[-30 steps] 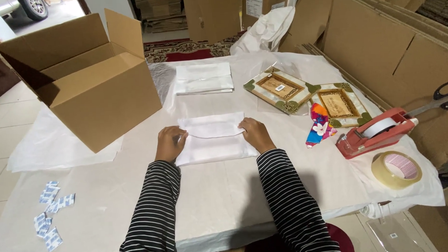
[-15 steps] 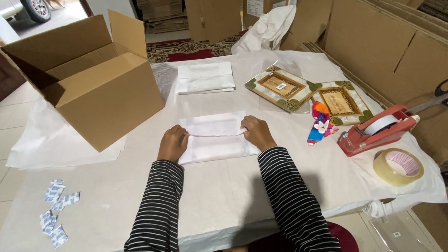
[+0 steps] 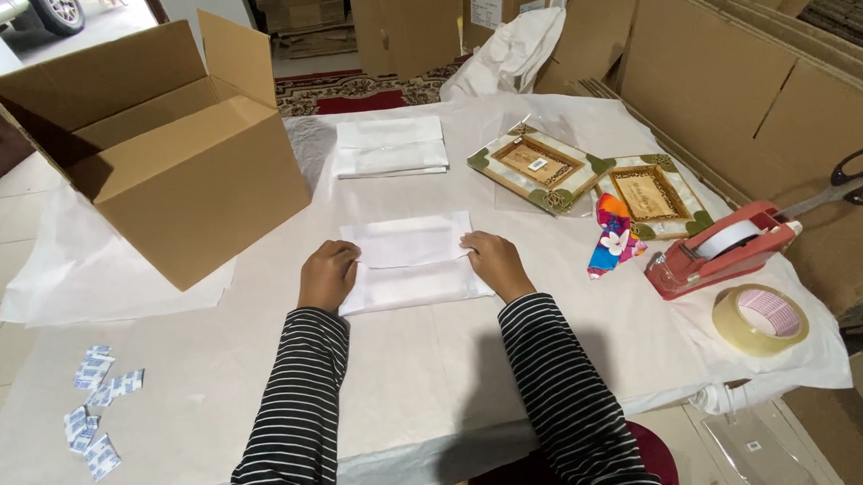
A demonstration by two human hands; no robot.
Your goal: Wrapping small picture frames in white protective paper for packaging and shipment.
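Both hands are resting on a white paper-wrapped packet (image 3: pixel 408 262) that is lying flat near the middle of the counter (image 3: pixel 426 367), which is covered in white paper. The left hand (image 3: pixel 327 275) is pressing on the packet's nine o'clock edge with fingers curled under, a closed grip on the paper's edge as far as can be seen. The right hand (image 3: pixel 494 264) is sitting at the three o'clock edge, fingers bent down onto the fold; whether its grip is pinching the paper or only pressing cannot be told. Both sleeves are striped black and white.

At twelve o'clock from the packet, another folded white bundle (image 3: pixel 390 145) is lying apart from it. At ten o'clock an open cardboard box (image 3: pixel 180 175) is standing on its side. At two o'clock two ornate framed pictures (image 3: pixel 592 175) are lying side by side, with a small colourful floral item (image 3: pixel 611 236) just beside them. At three o'clock a red tape dispenser (image 3: pixel 719 252) is sitting, and a roll of clear tape (image 3: pixel 759 319) is lying near it. At eight o'clock small blue-and-white sachets (image 3: pixel 93 407) are lying scattered.
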